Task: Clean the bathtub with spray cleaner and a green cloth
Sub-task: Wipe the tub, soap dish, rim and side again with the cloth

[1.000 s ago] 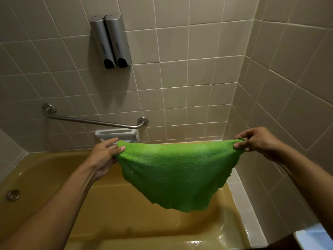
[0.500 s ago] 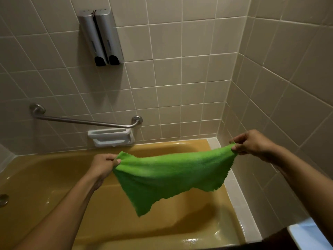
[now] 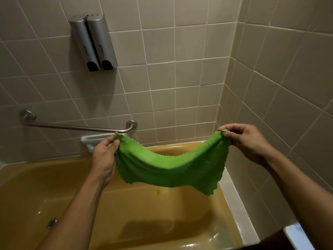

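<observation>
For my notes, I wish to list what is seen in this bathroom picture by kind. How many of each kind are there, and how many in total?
green cloth: 1
bathtub: 1
silver wall dispensers: 2
grab bar: 1
soap dish: 1
hands, left hand and right hand, each pinching the cloth: 2
Total: 8

Fuzzy green cloth [image 3: 171, 168], glossy mustard bathtub [image 3: 144, 222] (wet sheen), brushed-metal grab bar [image 3: 75, 127]

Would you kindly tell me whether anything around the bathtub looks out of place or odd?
Only one small thing: a bright yellowish spot inside the bathtub, just below the hanging green cloth. It stands out against the tub's duller surface; I cannot tell what it is.
</observation>
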Demonstrator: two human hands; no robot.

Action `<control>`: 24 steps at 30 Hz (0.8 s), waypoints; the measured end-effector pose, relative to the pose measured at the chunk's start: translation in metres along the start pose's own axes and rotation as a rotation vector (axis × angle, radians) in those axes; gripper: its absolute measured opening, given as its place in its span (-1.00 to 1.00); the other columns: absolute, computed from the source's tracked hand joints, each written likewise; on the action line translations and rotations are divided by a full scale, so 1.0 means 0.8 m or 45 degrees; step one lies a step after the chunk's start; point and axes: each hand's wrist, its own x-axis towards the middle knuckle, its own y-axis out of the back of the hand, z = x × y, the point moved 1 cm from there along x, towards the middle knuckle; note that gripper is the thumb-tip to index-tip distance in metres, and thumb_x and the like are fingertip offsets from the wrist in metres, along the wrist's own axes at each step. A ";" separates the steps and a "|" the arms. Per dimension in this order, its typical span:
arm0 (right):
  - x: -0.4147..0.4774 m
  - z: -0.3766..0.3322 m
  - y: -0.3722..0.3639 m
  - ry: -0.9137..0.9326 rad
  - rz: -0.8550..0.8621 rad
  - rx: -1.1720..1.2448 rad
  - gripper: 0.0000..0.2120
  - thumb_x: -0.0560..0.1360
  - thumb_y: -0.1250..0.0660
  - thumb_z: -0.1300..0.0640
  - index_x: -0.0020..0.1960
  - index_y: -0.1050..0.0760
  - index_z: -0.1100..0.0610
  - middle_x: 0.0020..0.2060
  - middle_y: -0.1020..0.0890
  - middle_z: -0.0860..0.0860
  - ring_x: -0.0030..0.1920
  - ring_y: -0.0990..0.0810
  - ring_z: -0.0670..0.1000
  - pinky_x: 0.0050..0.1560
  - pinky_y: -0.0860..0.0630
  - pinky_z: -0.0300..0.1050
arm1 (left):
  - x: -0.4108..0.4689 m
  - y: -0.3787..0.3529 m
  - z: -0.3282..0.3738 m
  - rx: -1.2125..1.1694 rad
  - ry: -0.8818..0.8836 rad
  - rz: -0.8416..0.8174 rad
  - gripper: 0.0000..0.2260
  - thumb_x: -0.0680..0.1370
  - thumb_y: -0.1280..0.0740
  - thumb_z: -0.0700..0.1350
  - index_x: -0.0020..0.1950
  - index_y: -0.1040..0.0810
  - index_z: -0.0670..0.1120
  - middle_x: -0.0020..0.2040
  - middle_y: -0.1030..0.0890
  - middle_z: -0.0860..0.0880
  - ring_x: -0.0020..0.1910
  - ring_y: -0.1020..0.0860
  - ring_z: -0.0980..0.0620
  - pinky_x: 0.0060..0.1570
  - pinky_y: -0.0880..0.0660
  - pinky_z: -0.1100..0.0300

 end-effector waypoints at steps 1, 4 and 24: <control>-0.001 -0.004 -0.005 0.001 -0.011 0.013 -0.83 0.58 -0.33 0.34 0.03 -0.68 0.17 -0.03 -0.70 0.13 0.02 -0.60 0.08 0.15 -0.54 0.05 | -0.001 -0.008 0.005 -0.048 0.001 -0.039 -0.79 0.70 -0.19 -0.29 0.30 -0.52 -0.23 -0.03 -0.70 -0.11 -0.06 -0.67 0.04 0.01 -0.63 0.26; -0.006 -0.016 -0.015 0.011 -0.038 0.093 -0.78 0.59 -0.30 0.36 0.02 -0.69 0.14 -0.02 -0.71 0.08 0.07 -0.61 0.05 0.15 -0.50 -0.01 | -0.006 -0.027 0.019 -0.198 0.026 -0.116 -0.82 0.71 -0.16 -0.27 0.18 -0.54 -0.14 -0.13 -0.62 -0.05 -0.16 -0.60 0.09 -0.05 -0.61 0.25; -0.023 -0.081 -0.077 0.454 -0.480 -0.609 -0.82 0.47 -0.51 0.18 0.04 -0.71 -0.03 -0.07 -0.75 -0.10 0.00 -0.71 -0.12 0.08 -0.67 -0.05 | -0.054 -0.125 0.024 0.028 0.231 -0.586 -0.82 0.67 -0.26 -0.21 0.25 -0.53 -0.21 -0.14 -0.58 -0.07 -0.17 -0.54 0.05 -0.16 -0.55 0.18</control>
